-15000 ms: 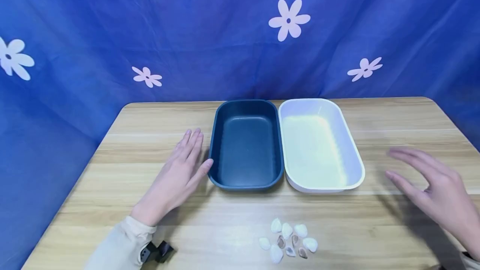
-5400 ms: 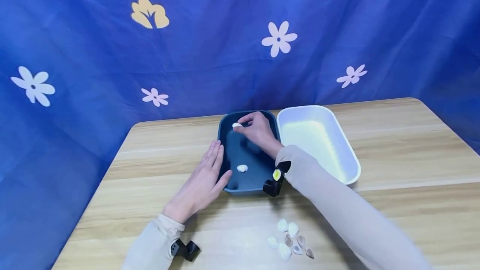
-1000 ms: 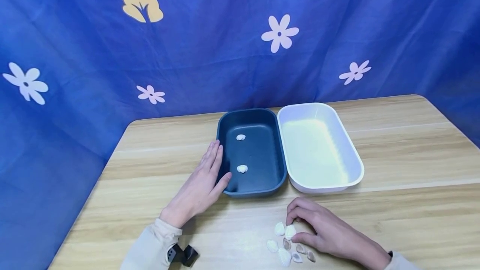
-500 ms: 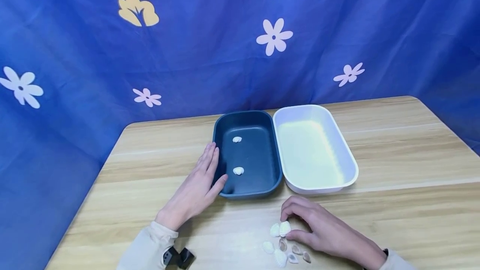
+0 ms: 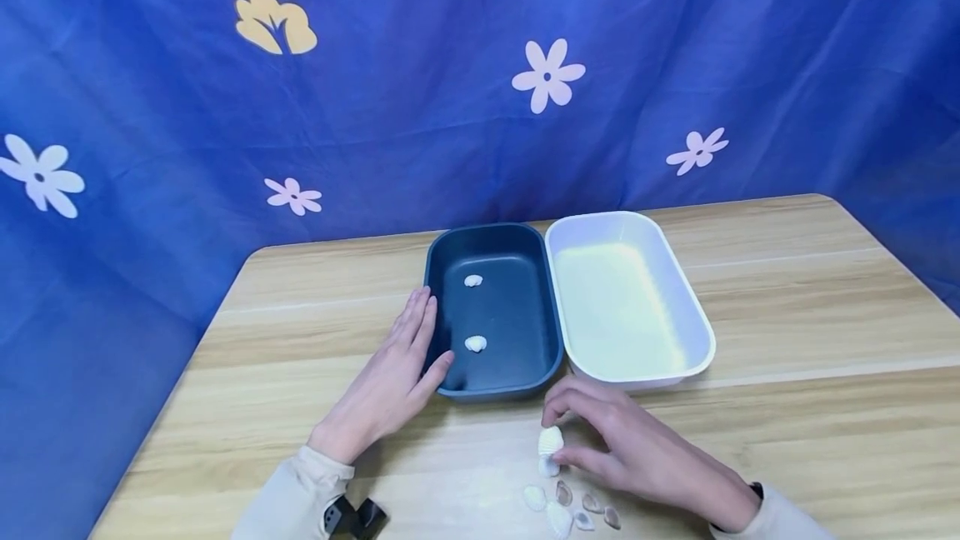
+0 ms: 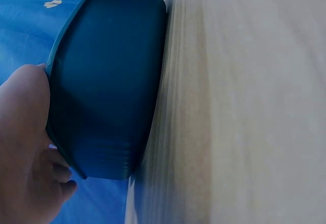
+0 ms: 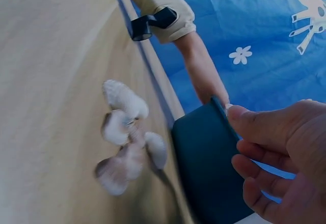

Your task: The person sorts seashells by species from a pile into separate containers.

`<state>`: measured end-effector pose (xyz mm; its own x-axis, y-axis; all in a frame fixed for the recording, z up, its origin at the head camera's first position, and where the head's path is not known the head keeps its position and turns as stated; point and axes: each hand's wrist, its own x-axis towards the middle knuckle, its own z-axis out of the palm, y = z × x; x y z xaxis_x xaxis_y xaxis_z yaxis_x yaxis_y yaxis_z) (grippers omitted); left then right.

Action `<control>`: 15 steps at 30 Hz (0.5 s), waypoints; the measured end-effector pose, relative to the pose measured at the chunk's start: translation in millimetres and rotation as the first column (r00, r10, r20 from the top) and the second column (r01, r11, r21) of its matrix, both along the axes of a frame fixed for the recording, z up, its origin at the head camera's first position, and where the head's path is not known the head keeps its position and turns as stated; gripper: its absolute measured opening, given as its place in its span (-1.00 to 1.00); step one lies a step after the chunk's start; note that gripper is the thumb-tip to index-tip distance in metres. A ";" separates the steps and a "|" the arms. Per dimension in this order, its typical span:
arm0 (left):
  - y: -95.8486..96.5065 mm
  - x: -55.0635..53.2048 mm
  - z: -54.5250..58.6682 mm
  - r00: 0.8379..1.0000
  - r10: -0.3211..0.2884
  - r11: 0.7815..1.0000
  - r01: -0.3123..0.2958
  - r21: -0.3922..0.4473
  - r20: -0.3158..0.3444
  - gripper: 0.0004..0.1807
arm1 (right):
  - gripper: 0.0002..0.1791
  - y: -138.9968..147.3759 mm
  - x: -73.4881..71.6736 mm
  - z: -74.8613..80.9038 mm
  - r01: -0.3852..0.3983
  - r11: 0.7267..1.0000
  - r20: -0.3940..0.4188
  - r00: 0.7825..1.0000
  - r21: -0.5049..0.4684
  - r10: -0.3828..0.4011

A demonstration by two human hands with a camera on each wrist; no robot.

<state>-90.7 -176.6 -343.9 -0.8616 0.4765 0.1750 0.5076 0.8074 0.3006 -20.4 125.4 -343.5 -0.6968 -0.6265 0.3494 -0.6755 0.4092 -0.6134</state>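
Note:
My right hand (image 5: pixel 626 444) pinches a white ribbed seashell (image 5: pixel 551 440) between thumb and fingers, just in front of the trays. Another white seashell (image 5: pixel 549 467) shows right below it. In the right wrist view the thumb hides nearly all of the held shell. With fingers straight, my left hand (image 5: pixel 384 390) rests at the left rim of the dark blue tray (image 5: pixel 491 394); its thumb lies on that rim in the left wrist view. Inside that tray sit two white seashells, a far seashell (image 5: pixel 473 281) and a near seashell (image 5: pixel 476 344).
Beside the dark tray stands a white tray (image 5: pixel 705 365), its rim close against it. Several loose shells, such as a brown shell (image 5: pixel 564 492) and a large white shell (image 5: pixel 558 517), lie on the wooden table (image 5: pixel 810 440). A blue flowered curtain (image 5: pixel 420 107) hangs behind.
Two white seashells have come into the dark tray from the loose group. Over the last second my right hand has taken a third and moved it left and slightly away; the left hand stays.

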 end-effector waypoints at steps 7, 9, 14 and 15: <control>0.9 -0.2 0.5 1.000 -0.002 1.000 0.002 0.001 0.001 -0.23 | -0.75 -5.6 -2.8 5.4 -0.004 1.000 0.026 1.000 -0.026 0.005; 0.8 -0.2 0.6 1.000 0.000 1.000 0.000 0.002 0.003 -0.23 | -0.75 -7.1 -3.4 6.2 -0.002 1.000 0.019 1.000 -0.029 0.002; 0.6 -0.6 -0.1 1.000 0.000 1.000 0.000 0.000 -0.003 -0.23 | -0.75 -11.8 -6.6 9.3 -0.003 0.999 0.014 1.000 -0.051 0.003; 0.6 -0.5 -0.2 1.000 0.000 1.000 0.000 -0.001 -0.004 -0.23 | -0.75 -13.0 -7.6 9.9 -0.005 0.998 0.011 1.000 -0.059 0.006</control>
